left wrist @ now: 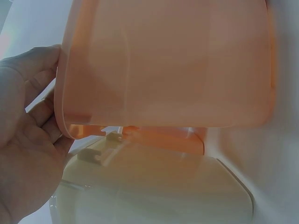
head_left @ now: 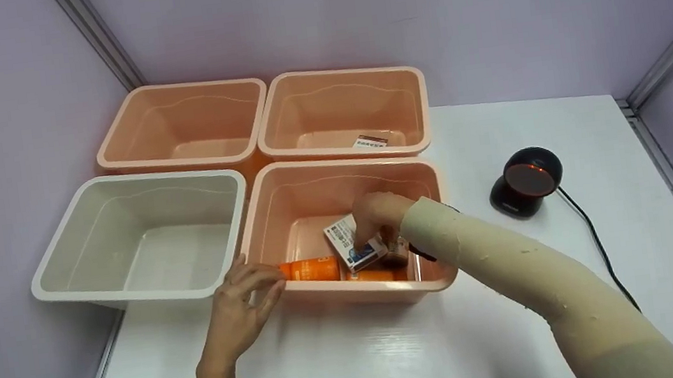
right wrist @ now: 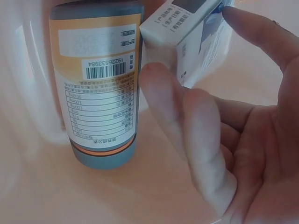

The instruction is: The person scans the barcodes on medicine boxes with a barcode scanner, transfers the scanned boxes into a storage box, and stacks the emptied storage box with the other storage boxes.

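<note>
— Fingers (right wrist: 196, 154) of our right hand (head_left: 378, 213) fill the wrist view, closing on the white carton (right wrist: 187, 42); what are we dealing with?

— We judge it a light cardboard box, stiff along its edges but easy to dent on the broad faces. It sits tilted inside the near peach bin (head_left: 285, 189), leaning against the items beneath it. Our grip pinches it between thumb and fingertips across the narrow sides, which looks the sensible place, since the printed faces seem smooth and could slide.

— And just beside it?

— We see an orange bottle (right wrist: 98, 93) with a barcode label, lying on the bin floor and touching the carton. Round and glossy, it would likely roll if nudged.

— Our left hand (head_left: 241, 303)?

— Its fingers curl round the bin's near left corner rim, steadying it.

— Further out?

— We have a cream bin (head_left: 56, 262) to the left, two more peach bins (head_left: 170, 87) behind, one holding a small box (head_left: 369, 142), and a black scanner (head_left: 525, 182) standing on the white desk (head_left: 496, 131), well apart.
</note>
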The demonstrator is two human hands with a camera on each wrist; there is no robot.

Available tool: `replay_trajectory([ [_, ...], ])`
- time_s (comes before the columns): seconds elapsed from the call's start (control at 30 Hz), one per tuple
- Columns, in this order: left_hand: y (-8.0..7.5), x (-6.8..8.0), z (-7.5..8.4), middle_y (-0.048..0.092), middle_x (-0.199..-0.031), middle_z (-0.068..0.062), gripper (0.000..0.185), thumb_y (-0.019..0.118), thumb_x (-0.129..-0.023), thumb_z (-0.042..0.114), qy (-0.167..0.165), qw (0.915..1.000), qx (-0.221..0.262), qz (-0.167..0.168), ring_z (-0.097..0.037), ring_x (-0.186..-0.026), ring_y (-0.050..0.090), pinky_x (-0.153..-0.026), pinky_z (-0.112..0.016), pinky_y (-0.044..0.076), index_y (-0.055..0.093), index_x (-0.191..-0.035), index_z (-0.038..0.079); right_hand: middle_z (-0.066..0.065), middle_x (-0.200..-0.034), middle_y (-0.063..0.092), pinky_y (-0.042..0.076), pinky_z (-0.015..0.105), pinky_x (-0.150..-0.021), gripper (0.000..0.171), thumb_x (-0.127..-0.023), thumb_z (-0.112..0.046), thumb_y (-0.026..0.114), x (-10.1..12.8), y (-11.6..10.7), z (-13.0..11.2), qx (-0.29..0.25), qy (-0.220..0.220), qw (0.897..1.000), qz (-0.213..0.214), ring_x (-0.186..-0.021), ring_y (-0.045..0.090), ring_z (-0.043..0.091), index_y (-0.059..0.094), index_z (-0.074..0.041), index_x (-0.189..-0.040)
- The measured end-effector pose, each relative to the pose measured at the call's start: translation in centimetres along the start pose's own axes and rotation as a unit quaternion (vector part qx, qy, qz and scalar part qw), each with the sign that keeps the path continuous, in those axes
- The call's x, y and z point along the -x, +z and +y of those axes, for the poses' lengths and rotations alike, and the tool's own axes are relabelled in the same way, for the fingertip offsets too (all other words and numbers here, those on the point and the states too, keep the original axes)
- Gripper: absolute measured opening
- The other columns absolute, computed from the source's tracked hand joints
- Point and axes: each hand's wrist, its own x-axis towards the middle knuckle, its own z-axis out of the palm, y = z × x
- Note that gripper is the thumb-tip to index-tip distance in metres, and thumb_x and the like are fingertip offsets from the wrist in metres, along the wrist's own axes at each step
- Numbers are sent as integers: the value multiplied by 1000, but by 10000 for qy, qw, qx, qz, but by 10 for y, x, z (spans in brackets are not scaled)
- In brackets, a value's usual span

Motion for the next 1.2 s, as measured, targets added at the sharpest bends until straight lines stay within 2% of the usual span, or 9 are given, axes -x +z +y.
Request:
replay_trajectory([
  [0.17,0,0,1,66,-91,13,10,68,-86,28,-65,9999,-119,-11,-7,-91,64,-121,-37,26,72,-91,20,7,-88,68,62,33,-62,51,-67,-48,78,-2,1,-3,924,-239,9950,308,-77,71,23,63,-9,-97],
  [0.33,1,0,2,66,-90,16,8,69,-85,27,-117,9998,-182,55,-5,-93,63,-120,-35,27,72,-88,20,6,-94,64,61,31,-64,41,-70,-38,77,-4,1,-5,705,-221,9970,219,-82,69,22,62,-12,-98],
  [0.5,1,0,2,65,-90,16,4,70,-84,26,-144,9997,-172,67,-5,-94,62,-120,-34,27,72,-87,23,9,-96,63,62,35,-74,30,-75,-28,74,-4,-2,-6,385,-141,9991,46,-85,68,25,64,-9,-96],
  [0.63,1,0,1,66,-90,15,5,70,-84,26,-116,9997,-183,90,-7,-96,62,-120,-35,27,72,-87,22,10,-97,59,62,38,-74,29,-76,-24,73,-4,-2,-5,168,-254,9995,52,-85,69,27,61,-7,-96],
  [0.8,2,-1,1,67,-90,13,9,70,-84,26,-82,9997,-188,107,-11,-99,61,-120,-35,28,73,-87,18,12,-96,57,62,38,-74,29,-75,-26,75,-4,-1,-5,309,-547,9979,138,-84,70,29,59,-5,-90],
  [1.03,0,0,0,67,-91,10,13,67,-87,29,-98,9999,-68,-1,-12,-96,62,-121,-34,25,72,-89,18,9,-87,65,62,40,-77,17,-77,-19,68,-1,-3,-3,666,-1234,9895,356,-83,70,28,66,-6,-88],
  [1.2,0,0,0,67,-91,9,11,68,-87,28,-15,10000,-79,52,-11,-94,62,-121,-35,26,72,-91,18,13,-90,71,61,40,-79,19,-75,-20,72,2,-5,-6,708,-1320,9876,467,-85,69,27,67,-6,-87],
])
